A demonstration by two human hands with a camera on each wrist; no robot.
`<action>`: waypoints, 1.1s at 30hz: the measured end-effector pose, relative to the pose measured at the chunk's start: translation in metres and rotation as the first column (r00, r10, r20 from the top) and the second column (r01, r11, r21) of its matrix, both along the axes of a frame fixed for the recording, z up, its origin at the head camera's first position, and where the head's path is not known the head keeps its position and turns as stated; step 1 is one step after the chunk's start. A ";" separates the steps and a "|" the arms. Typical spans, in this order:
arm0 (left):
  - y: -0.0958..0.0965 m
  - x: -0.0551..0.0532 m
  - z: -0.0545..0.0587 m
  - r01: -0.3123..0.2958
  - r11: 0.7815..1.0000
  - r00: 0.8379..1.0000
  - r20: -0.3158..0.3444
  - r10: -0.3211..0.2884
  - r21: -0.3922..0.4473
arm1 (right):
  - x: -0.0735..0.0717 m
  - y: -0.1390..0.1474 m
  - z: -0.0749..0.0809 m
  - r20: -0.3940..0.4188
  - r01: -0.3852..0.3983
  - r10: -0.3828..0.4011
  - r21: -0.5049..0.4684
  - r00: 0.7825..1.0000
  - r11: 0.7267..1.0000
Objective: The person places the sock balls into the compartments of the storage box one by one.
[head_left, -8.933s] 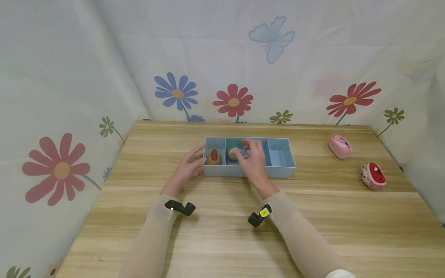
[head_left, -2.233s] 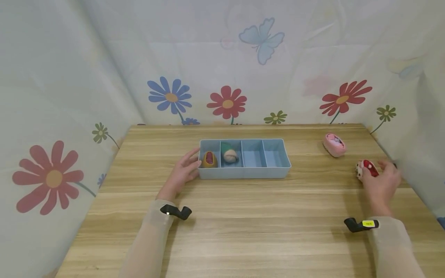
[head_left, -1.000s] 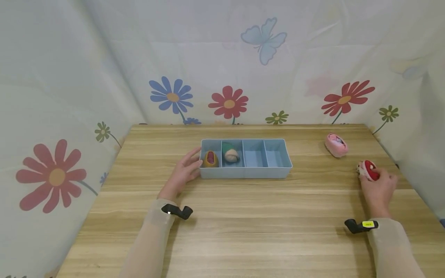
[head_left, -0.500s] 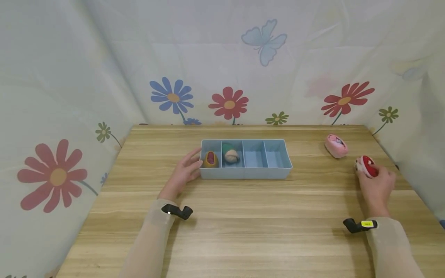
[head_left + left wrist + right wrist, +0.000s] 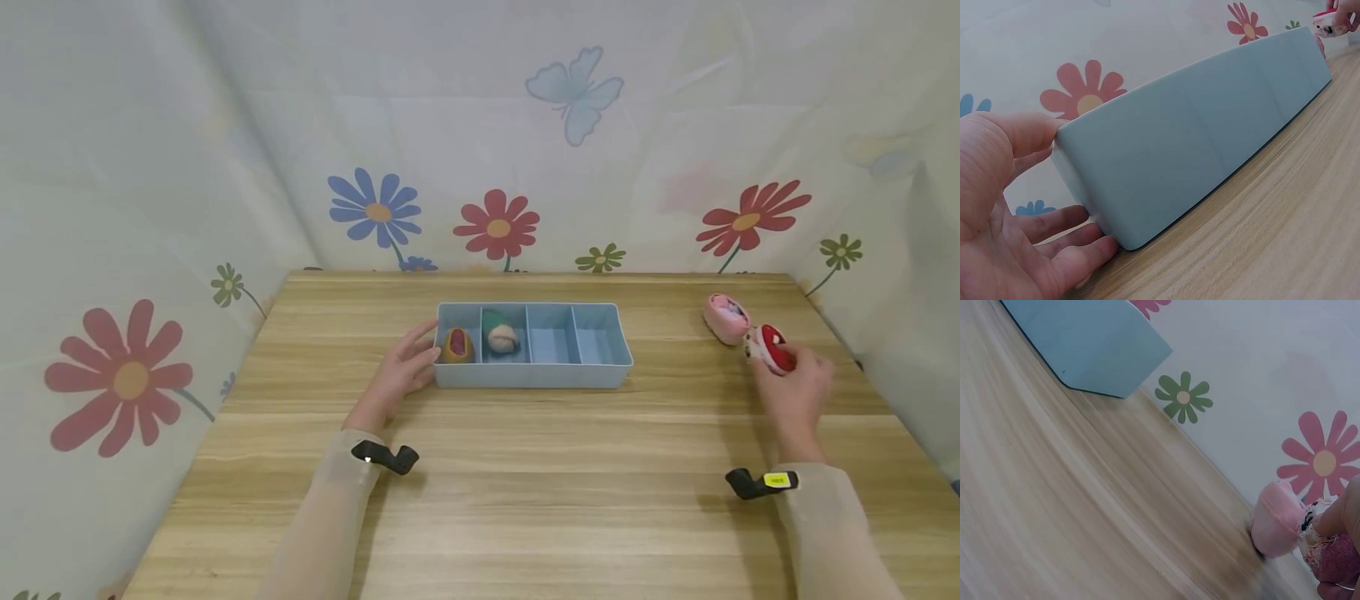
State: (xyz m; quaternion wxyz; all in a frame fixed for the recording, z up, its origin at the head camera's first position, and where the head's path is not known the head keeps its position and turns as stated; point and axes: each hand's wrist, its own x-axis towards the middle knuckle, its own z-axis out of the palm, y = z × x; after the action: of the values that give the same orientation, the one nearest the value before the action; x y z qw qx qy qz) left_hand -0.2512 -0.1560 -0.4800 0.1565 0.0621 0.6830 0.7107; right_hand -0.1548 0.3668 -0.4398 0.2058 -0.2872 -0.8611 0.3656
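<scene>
My left hand (image 5: 393, 379) rests against the left end of a pale blue divided box (image 5: 532, 377). The left wrist view shows the thumb at the top corner and the fingertips against the end wall. At the right, my right hand (image 5: 798, 396) grips a small oval red-and-white fuzzy toy (image 5: 768, 342) with dark spots. It is just above the table, right beside a pink oval toy (image 5: 725, 318). The right wrist view has the fuzzy toy (image 5: 1325, 550) partly covered by fingers, overlapping the pink toy (image 5: 1275, 519).
In the box's leftmost compartment sits a mustard-coloured toy with a dark red opening (image 5: 457, 345). The second compartment holds a green-and-cream toy (image 5: 501, 333). A wooden table (image 5: 540, 483) lies under everything, with a flower-printed cloth (image 5: 645, 150) behind it.
My right hand left the green-and-cream toy in the second compartment, went right and took hold of the red-and-white toy. It has since shifted leftward and back beside the pink toy. The left hand stayed.
</scene>
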 end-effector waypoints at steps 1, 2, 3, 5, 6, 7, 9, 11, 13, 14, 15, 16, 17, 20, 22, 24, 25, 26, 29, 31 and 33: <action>0.000 0.000 0.000 0.002 1.000 1.000 0.001 -0.002 -0.002 | -0.001 -0.002 0.000 -0.006 -0.004 0.004 -0.002 1.000 1.000; 0.000 0.000 0.000 0.003 1.000 1.000 0.001 -0.003 0.002 | -0.001 -0.005 0.000 -0.005 0.000 0.000 0.001 1.000 1.000; 0.000 0.000 0.000 0.004 1.000 1.000 0.002 -0.004 0.001 | -0.002 -0.007 0.000 -0.014 0.000 0.000 0.001 1.000 1.000; 0.001 0.000 0.000 0.003 1.000 1.000 0.004 -0.003 -0.003 | -0.003 -0.010 0.001 -0.026 -0.005 0.005 0.004 1.000 1.000; 0.001 0.000 0.000 0.004 1.000 1.000 0.004 -0.004 -0.004 | -0.004 -0.012 0.001 -0.031 -0.008 0.009 0.010 0.999 1.000; 0.001 0.000 0.000 0.006 1.000 1.000 0.004 -0.006 -0.006 | -0.005 -0.013 0.001 -0.036 -0.012 0.012 0.017 0.999 1.000; 0.001 0.000 0.001 0.007 1.000 1.000 0.004 -0.007 -0.008 | -0.006 -0.017 0.002 -0.047 -0.027 0.028 0.019 0.999 0.999; 0.001 0.000 0.000 0.006 1.000 1.000 0.006 -0.005 -0.011 | -0.007 -0.021 0.003 -0.049 -0.037 0.038 0.024 0.998 0.999; 0.001 0.000 0.000 0.003 1.000 1.000 0.007 -0.003 -0.010 | -0.009 -0.026 0.005 -0.053 -0.046 0.047 0.023 0.998 0.999; 0.001 0.000 0.000 0.005 1.000 1.000 0.005 -0.005 -0.008 | -0.010 -0.028 0.006 -0.053 -0.051 0.052 0.022 0.997 0.998; 0.001 0.000 0.000 0.004 1.000 1.000 0.005 -0.004 -0.006 | -0.010 -0.031 0.007 -0.060 -0.056 0.058 0.026 0.997 0.998; 0.001 0.000 -0.001 0.001 1.000 1.000 0.005 -0.001 -0.005 | -0.011 -0.033 0.007 -0.074 -0.063 0.065 0.029 0.995 0.998; 0.001 0.000 -0.001 0.000 1.000 1.000 0.005 0.000 -0.003 | -0.012 -0.036 0.007 -0.085 -0.069 0.072 0.033 0.994 0.997; 0.001 0.000 -0.001 0.002 1.000 1.000 -0.004 -0.002 -0.001 | -0.015 -0.042 0.009 -0.125 -0.086 0.092 0.048 0.988 0.995; 0.001 0.000 -0.001 0.002 1.000 1.000 -0.010 -0.002 0.002 | -0.017 -0.046 0.009 -0.151 -0.098 0.105 0.054 0.983 0.994; 0.001 0.000 -0.002 0.003 1.000 1.000 -0.015 -0.003 0.005 | -0.018 -0.050 0.010 -0.173 -0.107 0.116 0.060 0.978 0.992; 0.000 0.000 -0.002 0.007 1.000 1.000 -0.018 -0.007 0.009 | -0.019 -0.052 0.010 -0.185 -0.113 0.123 0.061 0.975 0.992; 0.000 0.000 -0.002 0.009 1.000 1.000 -0.017 -0.009 0.014 | -0.019 -0.054 0.010 -0.194 -0.120 0.130 0.061 0.972 0.991; 0.000 0.000 -0.002 0.011 1.000 1.000 -0.012 -0.011 0.021 | -0.021 -0.060 0.011 -0.212 -0.128 0.140 0.066 0.967 0.990; 0.000 0.000 -0.003 0.013 1.000 1.000 -0.012 -0.013 0.021 | -0.022 -0.064 0.012 -0.222 -0.133 0.146 0.072 0.964 0.989; 0.000 0.000 -0.002 0.009 1.000 1.000 -0.011 -0.009 0.017 | -0.024 -0.069 0.013 -0.234 -0.142 0.155 0.074 0.960 0.987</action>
State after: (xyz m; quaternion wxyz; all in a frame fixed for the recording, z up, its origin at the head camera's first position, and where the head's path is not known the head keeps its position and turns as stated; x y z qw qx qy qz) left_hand -0.2512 -0.1560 -0.4825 0.1556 0.0704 0.6777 0.7153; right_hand -0.1787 0.2979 -0.4265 0.2881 -0.1697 -0.8592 0.3872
